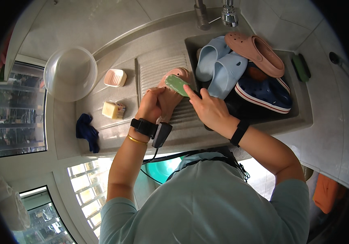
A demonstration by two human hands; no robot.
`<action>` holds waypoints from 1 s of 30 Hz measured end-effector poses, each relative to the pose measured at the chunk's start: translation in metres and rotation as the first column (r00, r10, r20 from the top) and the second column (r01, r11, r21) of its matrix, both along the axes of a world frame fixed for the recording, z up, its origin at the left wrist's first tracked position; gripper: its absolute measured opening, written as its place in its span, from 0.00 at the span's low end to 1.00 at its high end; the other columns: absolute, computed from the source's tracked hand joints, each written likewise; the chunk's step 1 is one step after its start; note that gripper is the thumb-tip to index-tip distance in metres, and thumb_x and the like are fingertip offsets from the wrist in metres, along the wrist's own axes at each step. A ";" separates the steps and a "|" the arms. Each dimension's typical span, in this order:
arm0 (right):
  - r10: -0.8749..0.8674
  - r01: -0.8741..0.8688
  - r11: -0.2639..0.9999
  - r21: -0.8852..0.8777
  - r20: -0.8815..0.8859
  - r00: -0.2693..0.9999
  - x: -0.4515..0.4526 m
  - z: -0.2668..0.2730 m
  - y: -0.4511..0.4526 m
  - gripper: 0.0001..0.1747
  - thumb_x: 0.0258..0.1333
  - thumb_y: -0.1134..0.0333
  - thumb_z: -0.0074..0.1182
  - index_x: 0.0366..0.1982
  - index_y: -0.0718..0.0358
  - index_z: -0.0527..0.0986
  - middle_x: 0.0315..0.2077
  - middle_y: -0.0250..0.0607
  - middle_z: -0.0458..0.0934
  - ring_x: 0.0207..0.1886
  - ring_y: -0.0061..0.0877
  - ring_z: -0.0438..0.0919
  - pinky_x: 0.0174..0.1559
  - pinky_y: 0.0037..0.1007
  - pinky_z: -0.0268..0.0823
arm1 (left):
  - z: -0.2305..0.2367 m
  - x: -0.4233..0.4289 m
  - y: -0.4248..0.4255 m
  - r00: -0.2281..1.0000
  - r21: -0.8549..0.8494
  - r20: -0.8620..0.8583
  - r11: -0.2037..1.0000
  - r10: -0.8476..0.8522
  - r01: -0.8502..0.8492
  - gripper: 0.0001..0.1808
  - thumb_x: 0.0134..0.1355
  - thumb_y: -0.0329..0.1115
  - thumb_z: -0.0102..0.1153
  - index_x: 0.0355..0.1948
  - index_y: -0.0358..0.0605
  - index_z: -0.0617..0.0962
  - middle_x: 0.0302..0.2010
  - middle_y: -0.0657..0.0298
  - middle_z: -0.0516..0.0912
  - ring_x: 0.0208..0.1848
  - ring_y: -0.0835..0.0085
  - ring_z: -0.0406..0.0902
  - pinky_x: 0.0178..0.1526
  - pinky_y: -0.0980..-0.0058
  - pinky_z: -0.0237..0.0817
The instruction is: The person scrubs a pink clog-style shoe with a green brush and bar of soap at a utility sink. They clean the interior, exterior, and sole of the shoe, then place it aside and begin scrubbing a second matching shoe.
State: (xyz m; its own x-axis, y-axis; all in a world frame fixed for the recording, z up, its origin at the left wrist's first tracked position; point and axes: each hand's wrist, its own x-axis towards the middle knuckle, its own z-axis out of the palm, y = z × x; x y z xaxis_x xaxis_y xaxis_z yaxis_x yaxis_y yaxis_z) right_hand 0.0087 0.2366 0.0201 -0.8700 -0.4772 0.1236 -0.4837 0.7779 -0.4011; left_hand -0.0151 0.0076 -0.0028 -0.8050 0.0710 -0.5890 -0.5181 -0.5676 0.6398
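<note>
A pink foam clog [168, 102] rests on the ribbed washboard [151, 68] of the stone sink unit, its toe pointing away from me. My left hand [150, 105] grips the clog along its left side. In my right hand [208, 106] is a green scrubbing brush [176, 85], held over the clog's upper with the index finger laid along its back. White suds show on the brush's back. The bristles face down and are hidden, so I cannot tell how firmly they touch the clog.
The sink basin [302, 113] at right holds light blue slippers [229, 71], another pink clog [258, 53] and a navy clog [266, 93]. A faucet [230, 16] overhangs the back. Leftward are a soap dish [115, 77], a soap bar [111, 110], a clear plastic basin [70, 74] and a navy cloth [87, 131]. Another green brush [300, 67] lies right.
</note>
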 end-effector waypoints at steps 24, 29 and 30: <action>-0.122 0.123 0.964 -0.235 0.018 0.992 0.026 -0.017 -0.019 0.28 0.65 0.60 0.48 0.66 0.51 0.63 0.33 0.52 0.76 0.22 0.45 0.78 0.22 0.41 0.72 | -0.023 0.040 0.040 0.883 -0.192 -0.411 0.969 -0.225 0.157 0.15 0.68 0.40 0.46 0.39 0.41 0.80 0.35 0.62 0.84 0.30 0.73 0.74 0.33 0.75 0.58; -0.240 0.179 0.913 -0.365 -0.127 0.963 0.035 -0.021 0.016 0.29 0.64 0.61 0.50 0.66 0.49 0.63 0.30 0.50 0.76 0.24 0.46 0.78 0.26 0.44 0.72 | -0.008 0.030 0.032 0.959 0.009 -0.248 0.990 -0.138 0.144 0.32 0.70 0.57 0.36 0.59 0.40 0.70 0.50 0.54 0.79 0.51 0.60 0.76 0.49 0.60 0.68; -0.294 0.258 0.909 -0.326 -0.067 0.953 0.038 -0.022 0.026 0.29 0.64 0.61 0.50 0.66 0.48 0.62 0.29 0.50 0.76 0.25 0.47 0.78 0.27 0.45 0.71 | -0.005 0.029 0.031 0.975 0.050 -0.208 0.995 -0.077 0.089 0.33 0.70 0.58 0.36 0.60 0.40 0.69 0.52 0.53 0.79 0.52 0.57 0.76 0.51 0.56 0.67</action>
